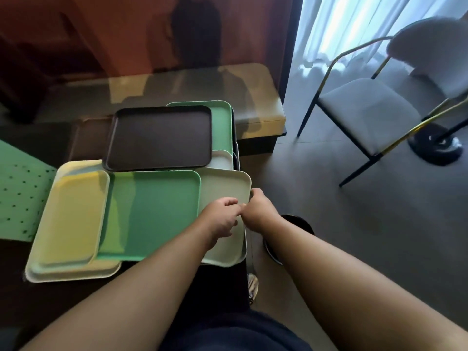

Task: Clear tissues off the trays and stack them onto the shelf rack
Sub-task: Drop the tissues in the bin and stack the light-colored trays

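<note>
- Plastic, by the look of it: the trays make one loose overlapping pile just ahead of our hands, and we judge them stiff, light and smooth, so apt to slide on one another.
- Farthest beyond our grip lies the dark brown tray (159, 138), on top of a mint tray (222, 122) that shows at its right edge.
- Nearer, immediately left of our grip, the green tray (154, 214) overlaps a yellow tray (73, 219), which sits in a larger pale tray (76, 272) under it.
- Directly under our grip is the cream tray (225, 183), its right rim jutting past the pile toward the floor.
- We judge the raised rim the best hold: a long edge, pinched top and bottom, lifted level so nothing beneath gets dragged along.
- Our left hand (221, 216) rests over the cream tray's floor, fingers curled in and nearly together, thumb meeting fingertips.
- Our right hand (258, 211) sits at that tray's right rim, its fingers folded around the edge, touching the left hand's tips.
- Between the two hands something small may be pinched; motion blur hides it, so we cannot tell whether a tissue is there.
- No tissue shows clearly on any tray, and we cannot make out the shelf rack.
- Below and right of our grip a dark round bin (298, 224) stands on the floor.
</note>
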### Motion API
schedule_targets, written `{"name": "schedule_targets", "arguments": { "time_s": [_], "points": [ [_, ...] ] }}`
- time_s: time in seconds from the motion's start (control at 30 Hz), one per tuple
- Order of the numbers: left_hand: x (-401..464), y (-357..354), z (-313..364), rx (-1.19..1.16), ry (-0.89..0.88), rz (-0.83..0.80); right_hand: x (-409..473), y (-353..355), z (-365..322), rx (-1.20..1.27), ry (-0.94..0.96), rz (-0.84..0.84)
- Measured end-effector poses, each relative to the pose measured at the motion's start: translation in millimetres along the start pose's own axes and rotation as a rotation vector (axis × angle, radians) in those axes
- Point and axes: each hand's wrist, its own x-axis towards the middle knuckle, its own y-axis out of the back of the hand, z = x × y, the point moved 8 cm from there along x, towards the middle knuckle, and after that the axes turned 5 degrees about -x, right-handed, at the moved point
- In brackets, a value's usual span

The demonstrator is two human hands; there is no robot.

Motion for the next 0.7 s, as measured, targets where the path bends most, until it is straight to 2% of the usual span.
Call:
{"name": "schedule_targets", "arguments": {
  "time_s": [0.1,0.17,0.3,0.43,0.53,0.7],
  "points": [
    [-4,-5,3,-0.058,-0.009,-0.033,1,8,3,0.064,-0.005,0.053],
    [-4,3,11,-0.036,-0.107,0.021,-3,18,2,0.151,-0.013,0.127],
    [-22,39,41,0.016,-0.380,0.260,-16,56,-12,0.412,0.073,0.353],
    [-33,77,62,-0.048,-0.455,0.449,-25,97,-35,0.514,0.167,0.495],
    [-36,106,70,-0.142,-0.419,0.520,-27,103,-57,0.612,0.194,0.468],
    [-42,167,70,-0.194,-0.408,0.509,-32,66,-103,0.669,0.228,0.320]
  ]
}}
